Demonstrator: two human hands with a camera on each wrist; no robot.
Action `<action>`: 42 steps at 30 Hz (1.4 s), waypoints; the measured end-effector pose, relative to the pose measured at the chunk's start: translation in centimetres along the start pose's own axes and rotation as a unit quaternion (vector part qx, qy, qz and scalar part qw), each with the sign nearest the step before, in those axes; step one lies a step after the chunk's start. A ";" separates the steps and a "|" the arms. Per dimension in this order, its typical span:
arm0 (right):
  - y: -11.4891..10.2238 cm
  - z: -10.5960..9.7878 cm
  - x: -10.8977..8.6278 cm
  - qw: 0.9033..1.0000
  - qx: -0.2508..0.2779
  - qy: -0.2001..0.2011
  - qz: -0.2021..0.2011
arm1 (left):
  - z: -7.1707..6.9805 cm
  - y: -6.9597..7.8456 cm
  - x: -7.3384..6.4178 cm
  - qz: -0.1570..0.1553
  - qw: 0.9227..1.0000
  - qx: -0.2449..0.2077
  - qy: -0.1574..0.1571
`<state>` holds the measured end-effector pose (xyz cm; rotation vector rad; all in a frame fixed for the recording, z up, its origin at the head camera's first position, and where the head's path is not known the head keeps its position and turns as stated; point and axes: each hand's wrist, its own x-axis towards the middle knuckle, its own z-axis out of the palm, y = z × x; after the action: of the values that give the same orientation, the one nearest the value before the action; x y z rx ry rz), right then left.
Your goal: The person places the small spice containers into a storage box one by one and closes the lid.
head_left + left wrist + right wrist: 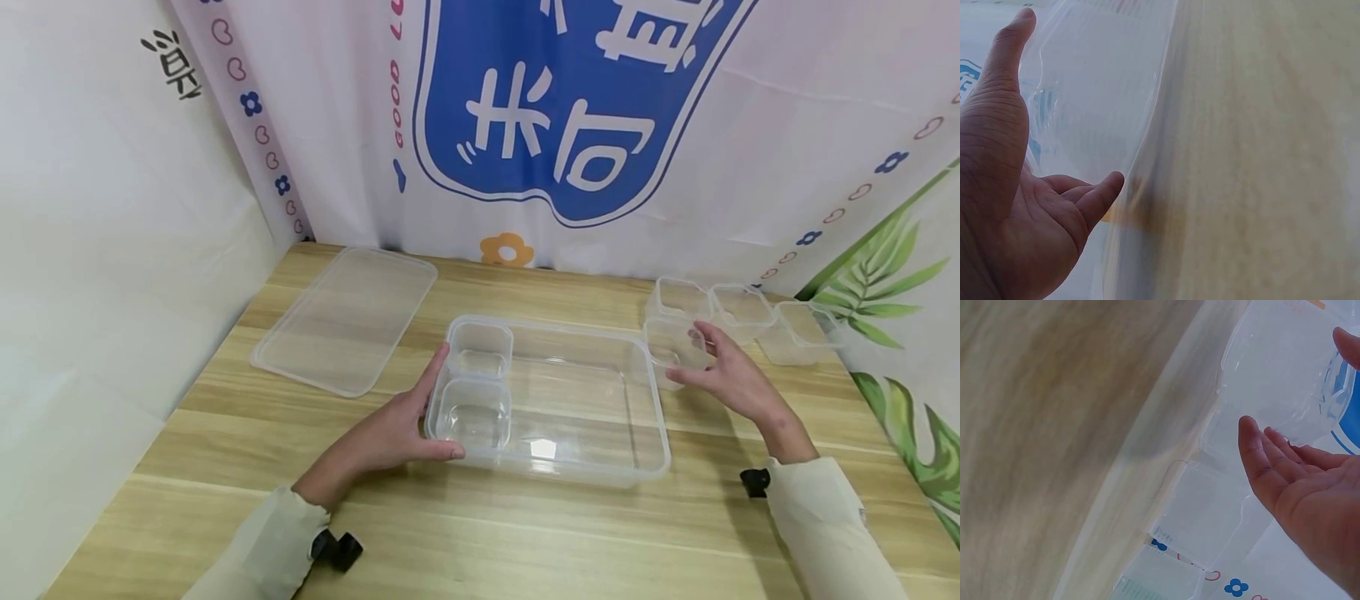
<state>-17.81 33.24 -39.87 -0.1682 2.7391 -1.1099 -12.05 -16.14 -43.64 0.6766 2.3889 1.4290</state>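
Observation:
A large clear plastic container (577,404) stands on the table with two small clear boxes inside its left end, the nearer one (474,417) and the farther one (480,346). My left hand (390,429) is spread along the container's left side, thumb by the near corner, fingers along the outer wall. Seen from the left wrist, the fingers look fairly straight beside the clear wall (1097,81). My right hand (731,379) is around another small clear box (670,337), thumb and fingers apart on either side. Whether they touch it is unclear, even in the right wrist view.
Behind and right of my right hand stand more small clear boxes: one (681,293) at the back, one (742,307) beside it, one (795,337) farther right. A flat clear lid (348,321) lies at back left. A printed curtain (337,125) hangs behind the wooden table (480,533).

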 end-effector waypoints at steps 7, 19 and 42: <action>0.2 -0.1 0.0 1.000 0.004 0.012 -0.003 | 0.1 -0.1 0.0 0.000 1.000 -0.002 0.000; -0.1 -0.7 -0.1 1.000 0.012 0.023 -0.006 | 0.1 -0.1 0.0 0.000 1.000 0.003 -0.001; -1.8 -2.8 -1.8 0.995 -0.016 0.095 -0.013 | 0.0 -0.1 0.0 -0.001 1.000 0.012 0.000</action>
<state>-16.56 34.14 -36.36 -0.1075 2.9316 -1.1434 -12.06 -16.18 -43.73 0.6798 2.4092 1.4026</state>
